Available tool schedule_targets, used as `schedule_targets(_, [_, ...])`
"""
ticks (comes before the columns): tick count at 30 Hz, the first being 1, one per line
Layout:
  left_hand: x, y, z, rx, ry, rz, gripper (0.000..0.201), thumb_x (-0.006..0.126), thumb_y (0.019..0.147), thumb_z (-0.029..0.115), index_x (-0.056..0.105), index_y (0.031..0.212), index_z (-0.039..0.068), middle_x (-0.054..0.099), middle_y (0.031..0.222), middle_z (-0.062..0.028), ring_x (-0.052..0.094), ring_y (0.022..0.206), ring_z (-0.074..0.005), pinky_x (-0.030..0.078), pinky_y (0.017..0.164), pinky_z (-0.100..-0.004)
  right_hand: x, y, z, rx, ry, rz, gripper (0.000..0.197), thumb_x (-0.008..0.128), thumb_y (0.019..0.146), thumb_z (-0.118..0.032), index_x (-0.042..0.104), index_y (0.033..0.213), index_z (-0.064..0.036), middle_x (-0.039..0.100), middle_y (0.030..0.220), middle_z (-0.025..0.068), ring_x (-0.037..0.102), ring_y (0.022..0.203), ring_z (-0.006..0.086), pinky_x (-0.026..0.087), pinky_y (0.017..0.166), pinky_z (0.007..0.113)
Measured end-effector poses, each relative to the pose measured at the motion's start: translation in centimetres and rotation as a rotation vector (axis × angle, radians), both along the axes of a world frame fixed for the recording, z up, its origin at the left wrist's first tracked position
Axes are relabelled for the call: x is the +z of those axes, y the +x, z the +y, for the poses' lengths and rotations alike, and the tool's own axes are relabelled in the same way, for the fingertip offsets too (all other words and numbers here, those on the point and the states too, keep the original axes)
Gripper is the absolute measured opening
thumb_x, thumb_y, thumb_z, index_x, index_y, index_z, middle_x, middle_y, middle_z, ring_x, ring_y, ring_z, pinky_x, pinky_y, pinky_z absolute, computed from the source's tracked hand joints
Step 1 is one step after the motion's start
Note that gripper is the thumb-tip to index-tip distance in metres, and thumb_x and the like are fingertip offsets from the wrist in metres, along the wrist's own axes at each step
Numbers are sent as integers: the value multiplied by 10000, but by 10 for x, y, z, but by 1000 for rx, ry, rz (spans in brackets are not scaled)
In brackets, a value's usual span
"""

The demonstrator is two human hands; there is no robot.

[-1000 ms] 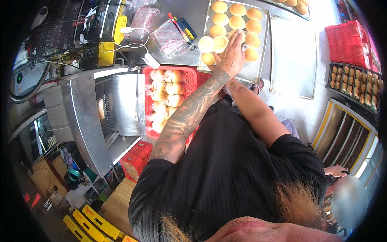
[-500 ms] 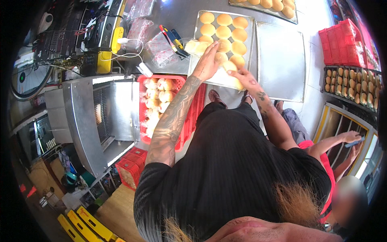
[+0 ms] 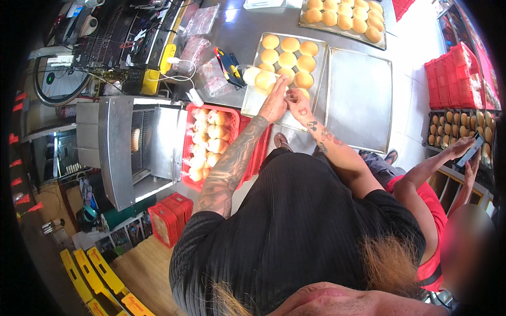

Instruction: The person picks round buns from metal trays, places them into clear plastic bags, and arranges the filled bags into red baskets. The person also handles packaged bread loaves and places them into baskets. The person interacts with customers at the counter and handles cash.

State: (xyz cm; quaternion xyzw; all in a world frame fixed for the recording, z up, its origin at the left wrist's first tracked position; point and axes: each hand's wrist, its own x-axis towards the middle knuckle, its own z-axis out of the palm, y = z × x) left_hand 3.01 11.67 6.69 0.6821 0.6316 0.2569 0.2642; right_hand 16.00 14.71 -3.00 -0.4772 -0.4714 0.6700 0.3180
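My left hand (image 3: 275,101) reaches over the near part of a metal baking tray (image 3: 252,104), its fingers stretched out beside a round golden bun (image 3: 264,80). That bun and a paler one just left of it seem to lie in clear plastic, though the film is hard to make out. My right hand (image 3: 299,102) is closed in a pinch right against the left one; what its fingertips hold is hidden. Just past its knuckles shows part of another bun (image 3: 301,92). Several loose buns (image 3: 288,59) stand in rows on the tray's far part.
Right of it lies a bare metal tray (image 3: 359,100); another tray of buns (image 3: 345,22) sits farther back. Cutters (image 3: 230,66) and plastic packs (image 3: 212,78) lie left. A red crate (image 3: 188,145) with bagged buns stands below. At right, a person in red (image 3: 421,197) holds a phone.
My right hand has moved left and closed beside the left hand. The bun it was touching is now mostly hidden. The view has shifted, and the person's phone sits higher in it.
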Motion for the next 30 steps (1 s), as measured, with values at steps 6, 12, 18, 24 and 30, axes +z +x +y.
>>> schedule_targets(6, [14, 11, -7, 7, 68, 18, 751, 527, 814, -129, 368, 1546, -69, 373, 1622, -264, 338, 1533, -399, 311, 1260, -431, 35, -6, 24, 129, 659, -166, 368, 667, 971, -230, 648, 1305, -76, 722, 1131, 185, 711, 991, 378, 573, 860, 455])
schedule_targets(12, [70, -43, -16, 218, 214, -114, 564, 758, 896, 75, 541, 1407, -29, 587, 1338, -212, 597, 1242, -340, 492, 1042, -417, 136, 39, 68, 530, 1130, -488, 464, 668, 940, -555, 756, 1156, -155, 746, 1072, 82, 669, 1038, 313, 559, 903, 411])
schedule_targets(18, [139, -62, -12, 99, 215, 207, 352, 783, 933, 304, 740, 1185, 62, 648, 925, -115, 644, 685, -224, 548, 683, -365, 203, 46, 73, 477, 990, -36, 332, 855, 867, -249, 730, 1118, -71, 679, 1045, 48, 618, 1024, 198, 526, 936, 327])
schedule_targets(24, [180, -32, 15, -220, 61, -173, 205, 747, 967, 205, 761, 1078, 34, 725, 967, -104, 704, 843, -267, 541, 756, -387, 201, 57, 59, 743, 664, -186, 631, 775, 955, -385, 566, 1448, -51, 638, 1362, 137, 584, 1285, 224, 496, 1070, 365])
schedule_targets(30, [152, 7, -26, 112, 568, 53, 693, 856, 837, 336, 572, 1423, 101, 570, 1425, -191, 576, 1310, -380, 491, 1063, -462, 176, 46, 57, 446, 178, 258, 469, 512, 1105, -446, 595, 1388, -82, 647, 1359, 111, 608, 1278, 239, 506, 1081, 397])
